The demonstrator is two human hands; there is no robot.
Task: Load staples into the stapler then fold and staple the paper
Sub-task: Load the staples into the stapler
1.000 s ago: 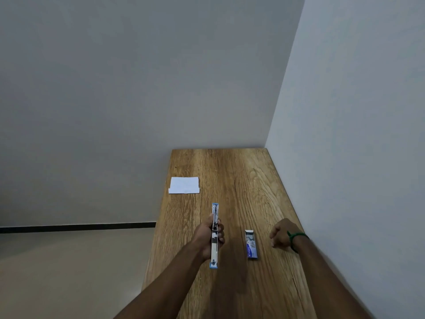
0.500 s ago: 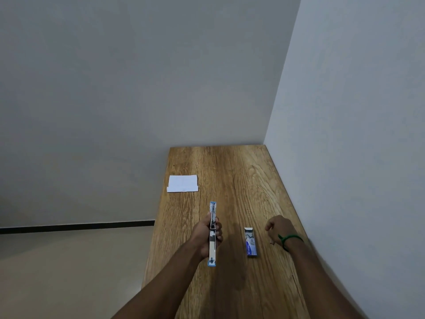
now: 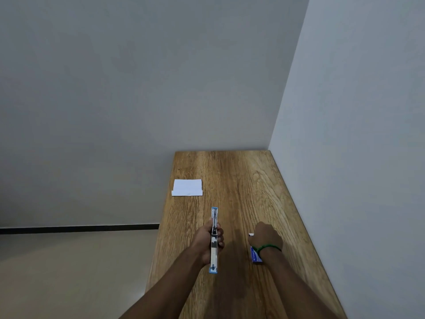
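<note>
**Clerk:** Item one, the stapler (image 3: 213,252)?

**Keeper:** It is swung open into one long strip with the magazine side up. The left hand (image 3: 206,241) grips it round the middle, fingers and thumb curled about its sides. One blue end juts out beyond the knuckles and the other back toward the wrist.

**Clerk:** Item two?

**Keeper:** The staple box (image 3: 256,258), blue and white, lies flat on the table (image 3: 241,180) under the right hand (image 3: 266,237). Its near end shows below the green wristband (image 3: 271,247) and a white corner peeks out at the thumb side.

**Clerk:** What is the right hand doing?

**Keeper:** It is knuckles up with the fingers bent down over the far part of the box. I cannot tell whether they pinch it or only rest on it, because the fingertips are hidden.

**Clerk:** Item three?

**Keeper:** The paper (image 3: 187,187), white, lies well beyond the left hand, at the table edge on that hand's outer side. Neither hand touches it.

**Clerk:** Which step is in hand?

**Keeper:** My judgement is fetching a strip of staples; the loading is not yet done.

**Clerk:** Handling notes?

**Keeper:**
- Pin the box against the table while drawing a strip out, or it will likely skid.
- Lift the strip by its long sides, since it snaps easily.
- Hold the stapler level with the channel upward.
- Lay the strip in legs down.
- Close the top only once the strip sits flat.
</note>
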